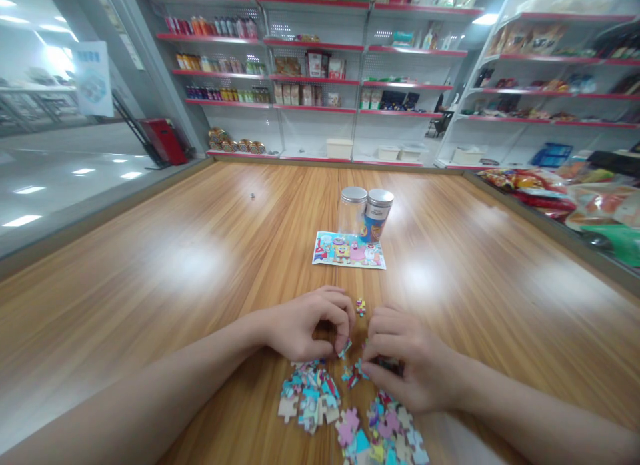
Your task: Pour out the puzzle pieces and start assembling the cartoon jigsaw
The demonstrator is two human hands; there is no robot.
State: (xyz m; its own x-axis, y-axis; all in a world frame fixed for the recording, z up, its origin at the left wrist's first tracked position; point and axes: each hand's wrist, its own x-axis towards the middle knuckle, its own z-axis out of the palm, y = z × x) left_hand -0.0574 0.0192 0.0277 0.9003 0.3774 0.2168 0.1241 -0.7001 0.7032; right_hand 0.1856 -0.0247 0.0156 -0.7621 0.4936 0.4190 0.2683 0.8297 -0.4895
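My left hand (320,321) pinches a small light-blue jigsaw puzzle piece (345,348) between thumb and index finger, just above the table. My right hand (403,355) has its fingers curled, with thumb and fingertips closed at a blue and red puzzle piece (355,373). A yellow and purple piece (361,307) lies alone beyond the gap between my hands. Nearer me are two loose heaps of mixed pieces, a left heap (311,395) and a right heap (383,431). Part of the right heap is cut off by the frame's bottom edge.
A printed cartoon picture sheet (349,251) lies flat ahead. Behind it stand a clear jar (353,213) and a blue-labelled can (377,217), both silver-lidded. A tiny object (253,196) sits far left on the wooden table (200,251). Packaged goods (600,205) line the right edge; shelves (317,78) stand behind.
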